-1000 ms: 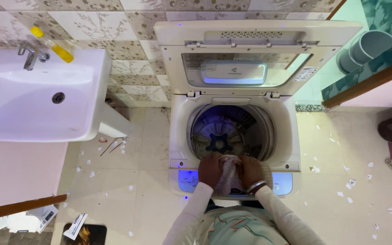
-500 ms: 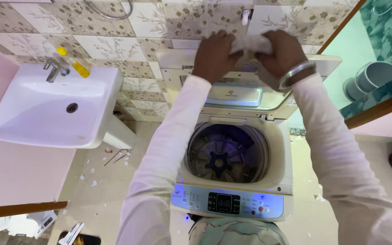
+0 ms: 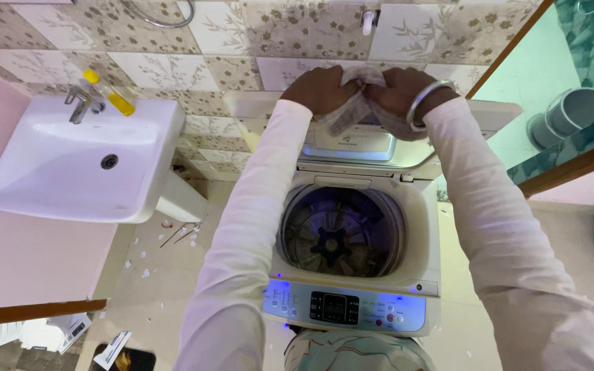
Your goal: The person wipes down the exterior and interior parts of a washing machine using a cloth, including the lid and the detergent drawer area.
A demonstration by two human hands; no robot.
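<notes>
Left hand (image 3: 321,89) and right hand (image 3: 397,93) both clenched on a bunched pale cloth (image 3: 352,110), fingers wrapped tight; cloth held up in front of the open lid (image 3: 476,113), above the top-load washer (image 3: 427,227); drum (image 3: 342,237) lit blue; white sink (image 3: 84,165) at left.

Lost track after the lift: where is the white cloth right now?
In the head view, the white cloth is bunched between the left hand and right hand, raised in front of the open lid, above the washer drum.
</notes>
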